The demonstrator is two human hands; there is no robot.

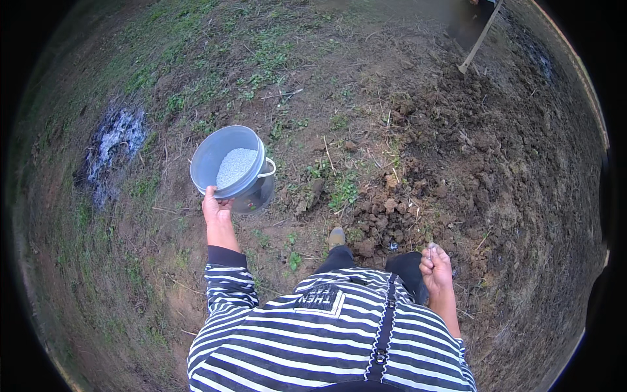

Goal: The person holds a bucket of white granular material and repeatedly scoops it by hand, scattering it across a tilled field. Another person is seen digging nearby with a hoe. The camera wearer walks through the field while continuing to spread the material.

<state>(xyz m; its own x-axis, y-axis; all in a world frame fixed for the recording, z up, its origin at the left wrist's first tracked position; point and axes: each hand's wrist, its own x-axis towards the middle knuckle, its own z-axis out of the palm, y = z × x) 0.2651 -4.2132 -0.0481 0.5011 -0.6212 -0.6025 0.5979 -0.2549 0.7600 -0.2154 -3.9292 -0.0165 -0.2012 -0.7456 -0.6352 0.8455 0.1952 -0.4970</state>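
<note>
My left hand grips the near rim of a translucent plastic bucket, thumb over the edge and fingers below it. The bucket tilts, showing white granules heaped against one side inside. Its white handle hangs at the right side. On my right, my right hand is raised beside my thigh with its fingers curled in. Whether it encloses anything is hidden. Broken brown soil clods lie in front of my feet, with a small whitish patch among them.
A hoe-like tool with a long handle touches the soil at the upper right, near a blurred dark shape. Greyish-white ash-like residue covers ground at left. Turned, lumpy soil spreads right; low green weeds grow ahead. My shoe stands beside the clods.
</note>
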